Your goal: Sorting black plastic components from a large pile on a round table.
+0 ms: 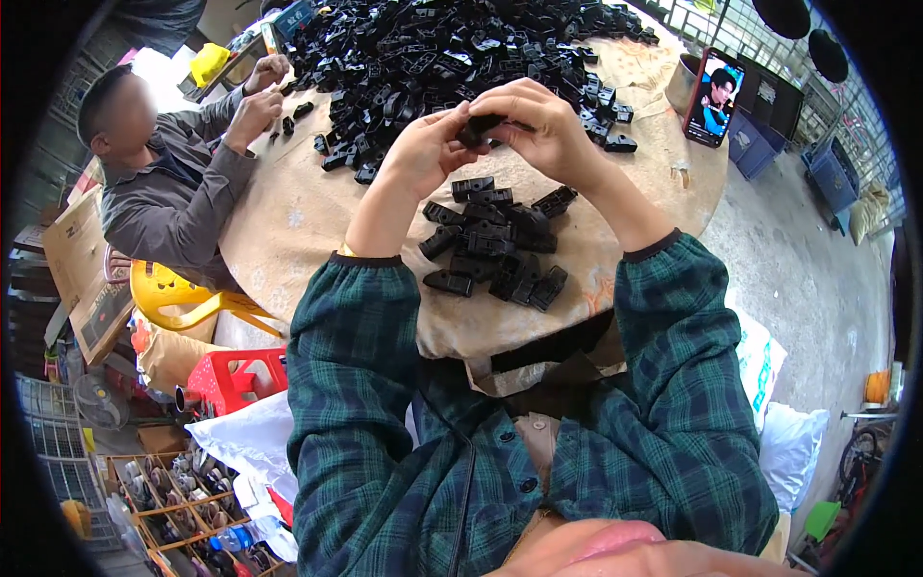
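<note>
The left hand (423, 151) and right hand (550, 130) jointly gripped one black part (477, 127) above the table (303, 216). A small pile of similar parts (495, 236) lay nearer; a large heap (433, 62) lay beyond.

A small black plastic part (478, 125) is mostly covered by the bare fingers (527, 104), its shape unclear. The large heap of glossy black plastic pieces (423, 72) is cut off by the upper picture edge and hides the far edge of the rounded, beige-cloth-covered counter (298, 221); many pieces there are too small to tell.
</note>
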`<state>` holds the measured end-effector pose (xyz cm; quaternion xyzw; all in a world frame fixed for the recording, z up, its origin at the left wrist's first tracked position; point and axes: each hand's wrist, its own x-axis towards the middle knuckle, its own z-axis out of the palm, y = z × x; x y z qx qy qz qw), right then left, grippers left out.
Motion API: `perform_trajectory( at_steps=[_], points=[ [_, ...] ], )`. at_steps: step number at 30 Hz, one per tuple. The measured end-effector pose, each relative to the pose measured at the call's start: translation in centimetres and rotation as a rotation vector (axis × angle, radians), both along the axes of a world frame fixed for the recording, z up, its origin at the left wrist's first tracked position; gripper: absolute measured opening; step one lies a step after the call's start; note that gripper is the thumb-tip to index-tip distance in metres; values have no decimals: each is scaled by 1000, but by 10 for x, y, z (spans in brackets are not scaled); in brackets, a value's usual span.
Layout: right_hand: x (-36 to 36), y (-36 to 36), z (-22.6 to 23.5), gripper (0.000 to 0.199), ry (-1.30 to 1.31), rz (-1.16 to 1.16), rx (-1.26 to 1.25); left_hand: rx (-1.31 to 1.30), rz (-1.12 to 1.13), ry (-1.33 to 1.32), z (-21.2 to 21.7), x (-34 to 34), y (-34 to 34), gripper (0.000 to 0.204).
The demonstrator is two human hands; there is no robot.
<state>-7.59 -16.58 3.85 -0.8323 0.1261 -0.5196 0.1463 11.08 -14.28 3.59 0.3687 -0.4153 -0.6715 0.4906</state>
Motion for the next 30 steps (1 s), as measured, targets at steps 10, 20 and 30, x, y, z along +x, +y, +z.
perform_trajectory(
  at_steps=[10, 20, 30],
  points=[
    [2, 6, 1, 30, 122, -78, -195, 53, 52, -107, 2, -2, 7, 27],
    [1, 3, -2, 31, 148, -75, -224, 90, 3, -178, 10, -1, 9, 28],
    [4, 13, 1, 25, -8, -3, 23, 25, -25, 11, 15, 1, 14, 29]
  ],
)
